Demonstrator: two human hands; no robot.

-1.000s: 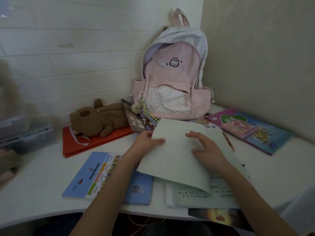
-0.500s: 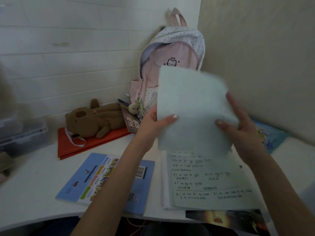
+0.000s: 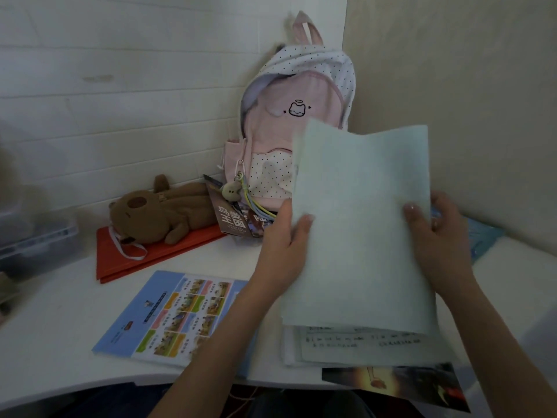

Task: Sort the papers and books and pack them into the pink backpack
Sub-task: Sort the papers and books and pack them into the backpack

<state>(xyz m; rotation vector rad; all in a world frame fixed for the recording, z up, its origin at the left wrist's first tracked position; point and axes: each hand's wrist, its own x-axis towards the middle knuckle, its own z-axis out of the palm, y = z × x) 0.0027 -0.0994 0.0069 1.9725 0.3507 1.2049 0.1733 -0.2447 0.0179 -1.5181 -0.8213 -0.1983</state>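
Pale green sheet of paper (image 3: 360,224) held up above the white desk (image 3: 60,321), gripped at both side edges. Left hand (image 3: 283,251) pinching the left edge, thumb on the front face, other fingers behind (hidden by the paper). Right hand (image 3: 437,236) pinching the right edge in the same manner, thumb in front, fingers curled behind. Directly below, on the desk, a stack of papers (image 3: 361,346) with handwritten lines, only its near part visible. Pink backpack (image 3: 289,140) standing upright in the corner behind the sheet, main compartment open at the top, partly covered by the raised paper. Blue book (image 3: 168,318) lying flat to the left of the stack, under the left forearm. Farther left, brown plush toy (image 3: 156,212) resting on a red folder (image 3: 156,254).
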